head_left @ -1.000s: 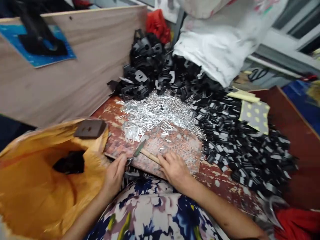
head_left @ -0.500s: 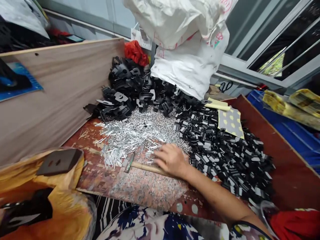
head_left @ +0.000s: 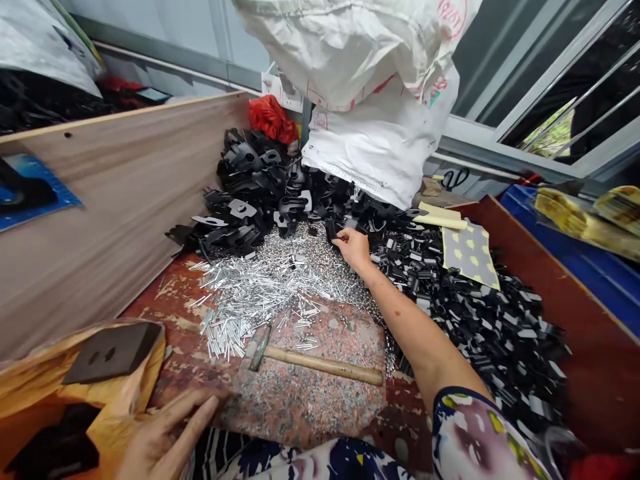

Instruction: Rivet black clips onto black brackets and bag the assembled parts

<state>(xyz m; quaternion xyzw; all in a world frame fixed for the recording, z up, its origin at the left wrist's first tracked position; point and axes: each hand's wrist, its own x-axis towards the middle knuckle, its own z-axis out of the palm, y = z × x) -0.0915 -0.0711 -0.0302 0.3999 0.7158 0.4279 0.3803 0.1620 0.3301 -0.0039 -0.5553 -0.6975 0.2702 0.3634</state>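
Note:
My right hand point(head_left: 354, 249) reaches to the far side of the worktop, its fingers closed on a black plastic part point(head_left: 334, 231) at the edge of a heap of similar black parts point(head_left: 250, 167). My left hand point(head_left: 173, 427) is low at the front left edge, fingers stretched out and partly blurred, with nothing visible in it. Between the hands lies a hammer point(head_left: 325, 365) with a wooden handle, on a speckled stone slab point(head_left: 300, 407). Silver metal pins point(head_left: 250, 287) are spread behind the hammer.
Small black clips point(head_left: 480, 327) form a large pile on the right, with a grey-and-yellow patterned sheet point(head_left: 470, 252) on it. A white sack point(head_left: 370, 153) stands at the back. A wooden board point(head_left: 125, 187) walls the left side, near an orange-lined bag point(head_left: 145, 373).
My right hand has moved from beside the hammer handle to the far heap and closed on a black part. My left hand has come into view at lower left.

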